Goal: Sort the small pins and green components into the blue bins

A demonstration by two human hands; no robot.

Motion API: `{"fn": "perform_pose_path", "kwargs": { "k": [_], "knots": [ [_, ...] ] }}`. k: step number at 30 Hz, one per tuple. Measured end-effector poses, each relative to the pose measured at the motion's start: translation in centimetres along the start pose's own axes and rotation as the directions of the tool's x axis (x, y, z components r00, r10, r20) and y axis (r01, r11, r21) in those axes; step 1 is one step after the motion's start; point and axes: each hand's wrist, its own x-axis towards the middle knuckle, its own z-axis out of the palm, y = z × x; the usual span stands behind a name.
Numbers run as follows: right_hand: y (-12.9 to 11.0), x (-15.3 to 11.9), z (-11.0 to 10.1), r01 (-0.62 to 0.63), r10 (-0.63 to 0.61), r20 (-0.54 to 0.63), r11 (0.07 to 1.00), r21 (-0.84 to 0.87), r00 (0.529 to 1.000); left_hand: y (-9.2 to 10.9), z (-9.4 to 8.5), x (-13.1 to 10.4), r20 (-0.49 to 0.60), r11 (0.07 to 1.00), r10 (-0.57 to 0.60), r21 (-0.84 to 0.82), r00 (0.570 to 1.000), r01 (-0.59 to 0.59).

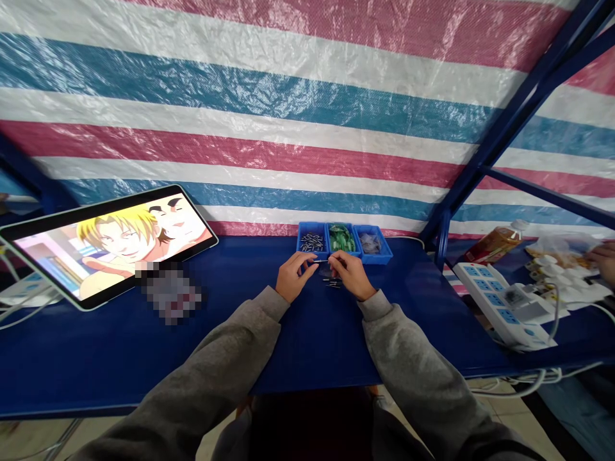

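Note:
Thumb and fingertips of my left hand [295, 275] pinch one end of a small thin metallic piece [320, 261]. At its other end, the fingers of my right hand [352, 274] are closed on it too. Several slim dark pieces [331, 282] lie on the blue table just below, between the hands. Behind the hands stand three blue bins side by side: the left bin holds small dark and silver pieces [312, 242], the middle one green packets [342, 239], the right one clear plastic pieces [369, 244].
A tablet [115, 243] leans at the left of the blue table [230, 269], near a pixelated item [173, 296]. Right are a white power strip [500, 301], a bottle [494, 243], plugs and cables. Another person's hand [603, 261] shows at the right edge. Striped sheeting hangs behind.

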Motion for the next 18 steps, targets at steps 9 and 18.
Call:
{"fn": "perform_pose_path", "kwargs": {
  "k": [9, 18],
  "knots": [
    [-0.33, -0.1, 0.13, 0.01, -0.01, 0.019, 1.0, -0.021, 1.0, -0.2, 0.18, -0.07, 0.019, 0.999, 0.053, -0.01, 0.998, -0.053],
    [-0.42, -0.16, 0.15, 0.022, -0.022, 0.029, 1.0, -0.002, 0.999, -0.25, 0.18, -0.08, 0.025, 0.997, 0.063, 0.034, 0.998, -0.064]
  ]
}}
